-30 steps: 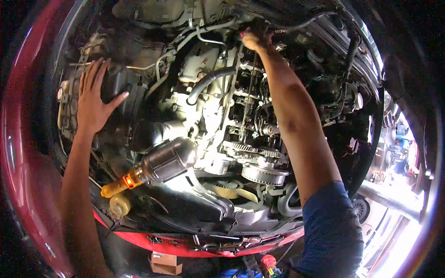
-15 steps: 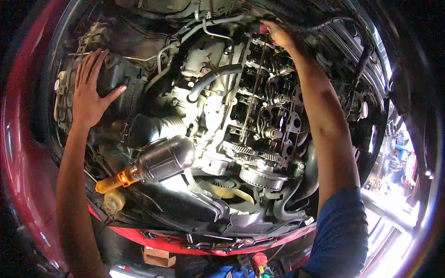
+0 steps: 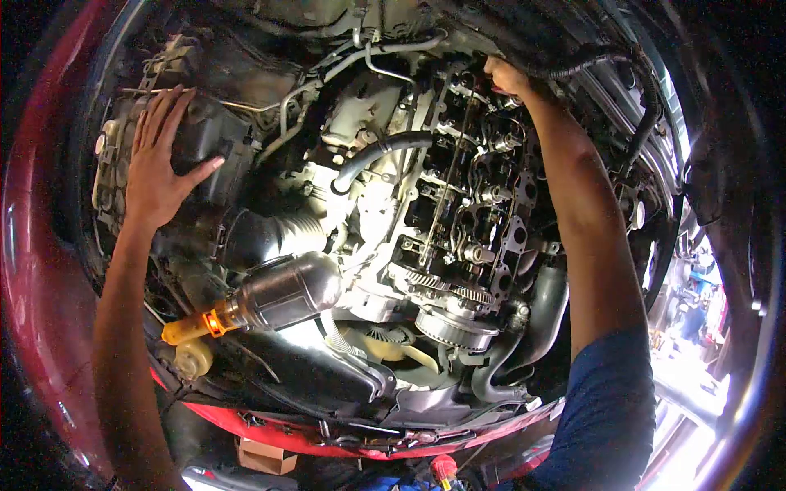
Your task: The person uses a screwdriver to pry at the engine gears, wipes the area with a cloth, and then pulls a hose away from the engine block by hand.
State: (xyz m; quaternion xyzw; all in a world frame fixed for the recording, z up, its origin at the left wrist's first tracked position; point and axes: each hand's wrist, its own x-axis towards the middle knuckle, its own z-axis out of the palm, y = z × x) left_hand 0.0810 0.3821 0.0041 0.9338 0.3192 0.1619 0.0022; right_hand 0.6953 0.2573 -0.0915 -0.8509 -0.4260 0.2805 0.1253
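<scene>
My left hand [image 3: 158, 182] lies flat with fingers spread on the black air filter box [image 3: 223, 135] at the left of the engine bay. My right hand [image 3: 508, 78] reaches to the far end of the uncovered cylinder head [image 3: 517, 235], its fingers curled. A sliver of a red rag [image 3: 496, 90] shows under those fingers; most of it is hidden. Along the head run shafts and rockers, with two meshed gears [image 3: 471, 292] and a toothed pulley [image 3: 454, 329] at the near end.
A lit work lamp [image 3: 286, 292] with an amber handle rests across the near left of the bay. A black hose [image 3: 385, 147] arches beside the head. The red front edge [image 3: 270, 432] borders the bay, with a cardboard box [image 3: 266, 457] below it.
My right hand has shifted slightly right and nearer along the head, and less of the red rag shows. My left hand stays on the air filter box. The view has tilted slightly.
</scene>
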